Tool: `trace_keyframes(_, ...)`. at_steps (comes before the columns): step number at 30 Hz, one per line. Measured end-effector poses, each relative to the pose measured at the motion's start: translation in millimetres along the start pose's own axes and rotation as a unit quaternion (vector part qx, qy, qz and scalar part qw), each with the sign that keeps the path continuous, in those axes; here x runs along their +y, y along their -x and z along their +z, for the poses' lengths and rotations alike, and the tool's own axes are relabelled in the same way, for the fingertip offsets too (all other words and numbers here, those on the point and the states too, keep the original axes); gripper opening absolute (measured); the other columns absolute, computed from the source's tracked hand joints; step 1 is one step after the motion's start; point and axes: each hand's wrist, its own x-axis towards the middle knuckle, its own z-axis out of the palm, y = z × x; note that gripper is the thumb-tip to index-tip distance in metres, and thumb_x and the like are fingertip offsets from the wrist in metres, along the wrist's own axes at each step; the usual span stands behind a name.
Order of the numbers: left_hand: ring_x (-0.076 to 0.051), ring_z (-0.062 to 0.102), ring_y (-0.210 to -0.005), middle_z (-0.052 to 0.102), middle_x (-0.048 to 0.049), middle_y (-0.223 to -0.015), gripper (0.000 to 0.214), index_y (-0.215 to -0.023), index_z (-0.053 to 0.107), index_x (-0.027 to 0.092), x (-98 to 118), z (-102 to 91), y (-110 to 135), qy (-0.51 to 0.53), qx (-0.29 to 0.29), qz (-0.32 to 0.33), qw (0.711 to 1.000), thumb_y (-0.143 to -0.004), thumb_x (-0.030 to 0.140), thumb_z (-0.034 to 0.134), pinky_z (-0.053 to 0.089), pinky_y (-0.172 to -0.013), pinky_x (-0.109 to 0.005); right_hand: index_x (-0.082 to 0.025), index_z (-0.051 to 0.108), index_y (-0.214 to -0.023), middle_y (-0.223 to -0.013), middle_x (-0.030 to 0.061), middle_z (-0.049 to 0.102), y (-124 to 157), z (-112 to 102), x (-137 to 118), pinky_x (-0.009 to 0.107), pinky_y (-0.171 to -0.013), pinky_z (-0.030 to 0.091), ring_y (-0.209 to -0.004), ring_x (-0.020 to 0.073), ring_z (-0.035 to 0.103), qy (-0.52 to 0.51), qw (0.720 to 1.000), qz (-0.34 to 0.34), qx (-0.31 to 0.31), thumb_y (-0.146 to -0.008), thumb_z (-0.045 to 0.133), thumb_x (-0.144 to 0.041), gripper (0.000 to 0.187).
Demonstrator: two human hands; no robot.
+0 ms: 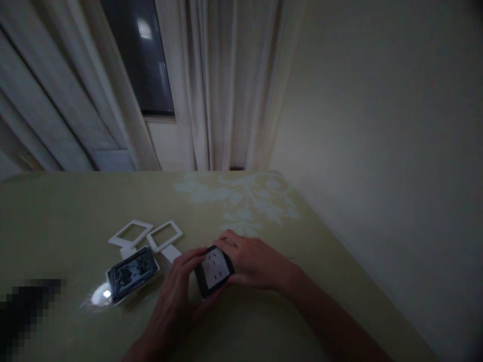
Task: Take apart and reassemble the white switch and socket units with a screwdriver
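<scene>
A wall socket (216,269) with a white face, dark slots and a black border is held tilted just above the table, between my two hands. My left hand (177,286) grips its left side, with fingers along the top edge and the thumb underneath. On the other side my right hand (249,259) is closed around the upper right edge, fingers over the top and thumb at the lower right corner. The back of the socket is hidden.
Left of my hands lies a white-rimmed box with dark insides (134,274). Behind it are two white rectangular frames, one on the left (132,234), one on the right (165,236). A small white piece (171,252) lies nearby. The green table (75,211) meets a wall at right; curtains (215,90) hang behind.
</scene>
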Motion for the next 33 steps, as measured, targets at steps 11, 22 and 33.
trace_keyframes(11,-0.033,0.069,-0.125,0.064,-0.0186,-0.138,0.059,-0.143,0.050,0.018,-3.0,-7.3,-4.7,-0.008,0.039,0.023,0.999,-0.096,0.034,0.084,0.065,-0.101,-0.047,-0.018,0.049,-0.153,-0.153,0.0176,0.056,-3.3,6.1,6.7,0.044,-0.098,0.063,-0.128,0.0341,0.068,-0.024,1.000,-0.014,-0.003,-0.086,0.090,-0.032,0.079)
trace_keyframes(22,-0.034,0.070,-0.126,0.064,-0.0195,-0.139,0.058,-0.142,0.051,0.020,-2.5,-3.5,-0.8,0.014,0.001,0.026,1.000,-0.096,0.036,0.083,0.067,-0.099,-0.048,-0.015,0.052,-0.149,-0.140,0.0165,0.061,-2.6,1.7,10.5,0.040,-0.082,0.062,-0.110,0.0322,0.072,-0.008,1.000,-0.019,-0.017,-0.074,0.093,-0.043,0.090)
trace_keyframes(33,-0.038,0.066,-0.131,0.060,-0.0166,-0.144,0.078,-0.151,0.047,0.030,-3.9,-7.2,0.4,0.086,-0.066,-0.069,0.992,-0.088,0.047,0.091,0.063,-0.104,-0.057,-0.019,0.061,-0.144,-0.134,0.0118,0.062,1.7,-2.9,17.0,0.035,-0.080,0.057,-0.098,0.0256,0.070,-0.054,0.998,-0.031,-0.007,-0.069,0.097,-0.046,0.087)
